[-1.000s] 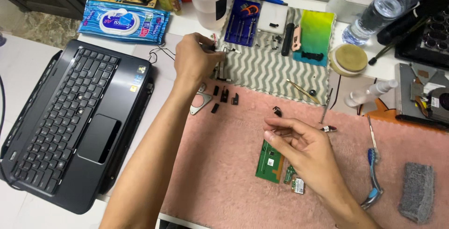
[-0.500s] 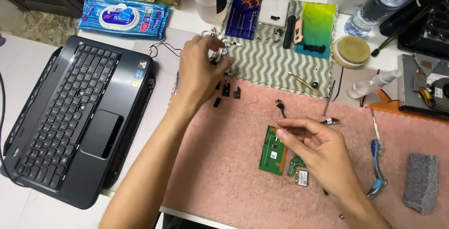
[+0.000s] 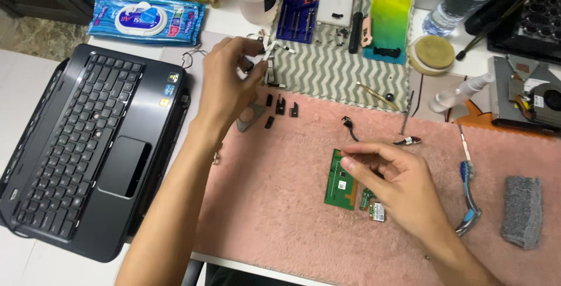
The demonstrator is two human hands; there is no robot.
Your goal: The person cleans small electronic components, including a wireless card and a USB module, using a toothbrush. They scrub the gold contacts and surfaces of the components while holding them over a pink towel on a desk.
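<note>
Head view: since a second ago the left hand (image 3: 225,84) has stayed up over the edge of the zigzag cloth (image 3: 333,73), and its fingers have drawn closer round a small pale bracket (image 3: 270,47), so the picking there looks like fine sorting of parts rather than a reach for something new. The right hand (image 3: 397,184) has barely shifted; it remains low over the green board (image 3: 340,182) on the pink mat (image 3: 280,204).

Left hand: thumb and fingertips are pressed together in a pinch on the bracket, lifted just above the cloth. A thin metal strip hangs from the pinch, though whether it is one piece with the bracket I cannot tell. Just below this pinch lie several small black clips (image 3: 280,108) and a grey triangular piece (image 3: 250,116), all apart from the fingers.

Right hand: thumb and forefinger are closed tip to tip over the board's upper edge. Something small may sit between them, but it is too tiny to make out. A second small board (image 3: 374,209) peeks out beneath the palm. To the far side of this hand lies a blue-handled tool (image 3: 467,186), untouched. The laptop (image 3: 87,146) sits open beyond the left forearm.
</note>
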